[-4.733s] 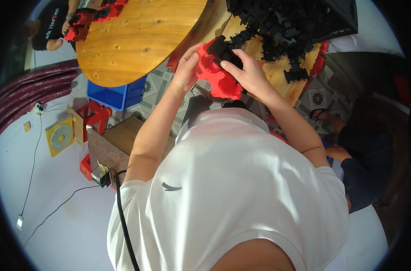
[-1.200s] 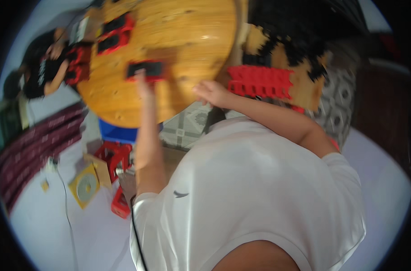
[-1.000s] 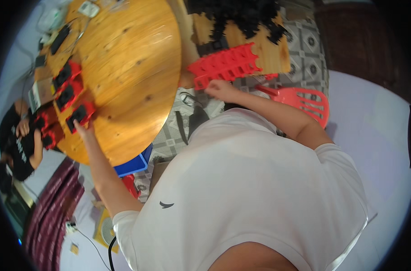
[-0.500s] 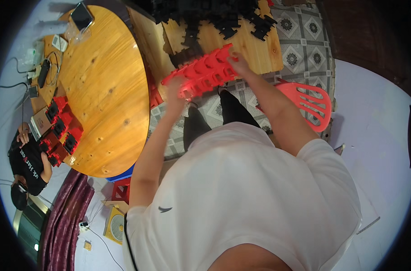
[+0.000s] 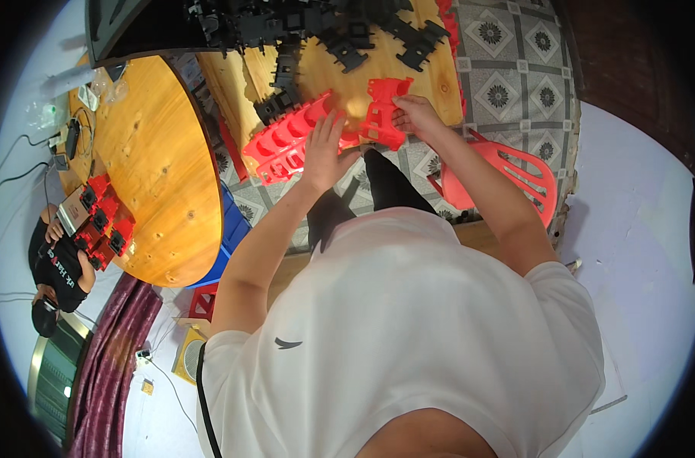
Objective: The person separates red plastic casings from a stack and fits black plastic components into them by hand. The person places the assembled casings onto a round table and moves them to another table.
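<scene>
My right hand [image 5: 418, 116] pinches the edge of a red plastic bracket [image 5: 384, 114], a notched piece with cut-outs, over the right part of the wooden board. To its left, a row of nested red plastic brackets [image 5: 282, 145] slants at the near edge of the board. My left hand [image 5: 326, 156] lies at the right end of this row, its fingers stretched out over the red plastic and the thumb apart. The hand hides part of that end. Several black plastic brackets [image 5: 344, 49] of similar shape lie on the board beyond both hands.
A round wooden table [image 5: 164, 175] stands at left, with red and black assemblies [image 5: 103, 221] at its edge and a person [image 5: 53, 259] behind them. A red plastic chair [image 5: 508, 175] is by my right arm. A dark screen-like panel [image 5: 134, 34] reaches in at upper left.
Both hands were on one long red row; now a red bracket is apart from it in my right hand. The row has shifted left and lower, and my left hand's fingers have straightened.
</scene>
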Action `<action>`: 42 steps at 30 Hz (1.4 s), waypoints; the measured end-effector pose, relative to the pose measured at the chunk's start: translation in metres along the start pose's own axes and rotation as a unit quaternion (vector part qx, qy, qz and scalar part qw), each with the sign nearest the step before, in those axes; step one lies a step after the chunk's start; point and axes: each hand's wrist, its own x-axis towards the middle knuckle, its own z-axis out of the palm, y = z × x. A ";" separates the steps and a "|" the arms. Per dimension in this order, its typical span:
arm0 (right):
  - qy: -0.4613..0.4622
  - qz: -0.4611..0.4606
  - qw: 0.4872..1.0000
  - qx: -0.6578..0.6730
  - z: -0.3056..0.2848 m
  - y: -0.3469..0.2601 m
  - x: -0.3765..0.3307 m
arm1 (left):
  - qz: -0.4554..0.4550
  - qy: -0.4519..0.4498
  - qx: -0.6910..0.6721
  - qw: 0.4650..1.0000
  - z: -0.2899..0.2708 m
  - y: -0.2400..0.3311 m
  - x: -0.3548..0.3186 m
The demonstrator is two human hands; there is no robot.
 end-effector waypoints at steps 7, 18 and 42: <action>-0.064 0.132 0.950 0.274 0.012 -0.029 -0.056 | 0.099 0.051 -0.121 0.986 -0.034 0.058 0.016; 0.256 -0.116 0.945 -0.168 -0.094 -0.013 0.129 | -0.050 0.083 -0.190 0.977 -0.050 0.042 0.005; -0.070 -0.632 0.561 -0.530 0.059 -0.086 -0.155 | -0.209 0.023 -0.635 0.744 -0.083 0.004 -0.077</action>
